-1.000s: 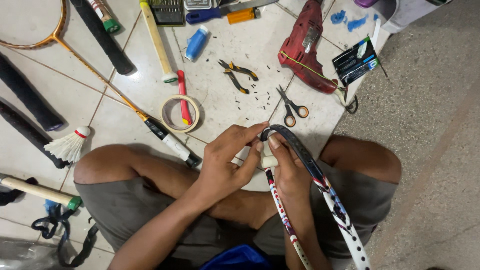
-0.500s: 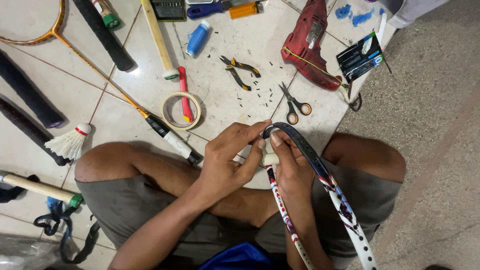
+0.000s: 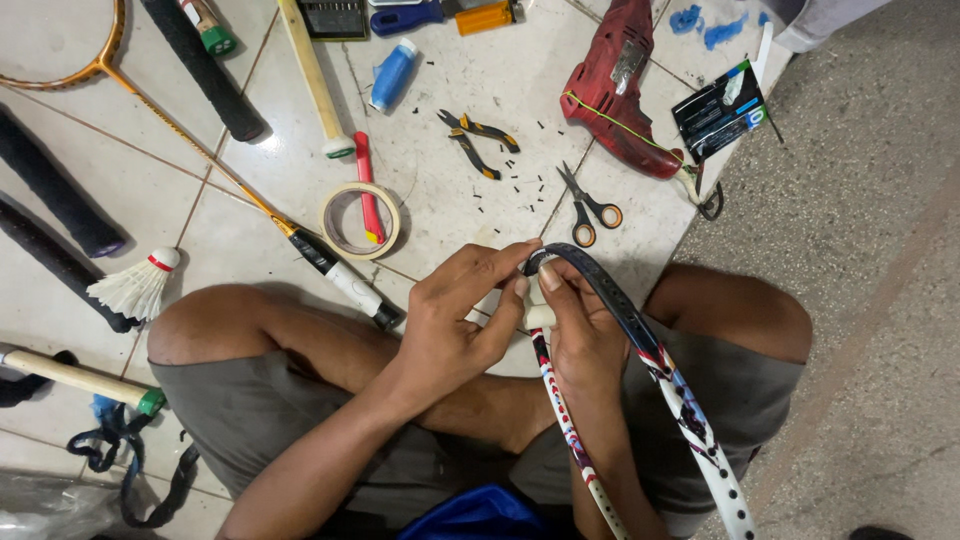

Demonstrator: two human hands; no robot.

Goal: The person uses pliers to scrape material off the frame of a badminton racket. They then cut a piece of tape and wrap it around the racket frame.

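pale floor tiles [image 3: 130, 190] hold scattered tools — a tape roll [image 3: 360, 220] left of the fingers, scissors [image 3: 588, 208] just above them. left hand [image 3: 450, 320] and right hand [image 3: 580, 335] both pinch the racket frame [image 3: 610, 300] at its curved end — fingertips closed on it.

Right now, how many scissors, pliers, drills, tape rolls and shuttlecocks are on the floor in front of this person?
Scissors: 1
Pliers: 1
Drill: 1
Tape roll: 1
Shuttlecock: 1
Total: 5
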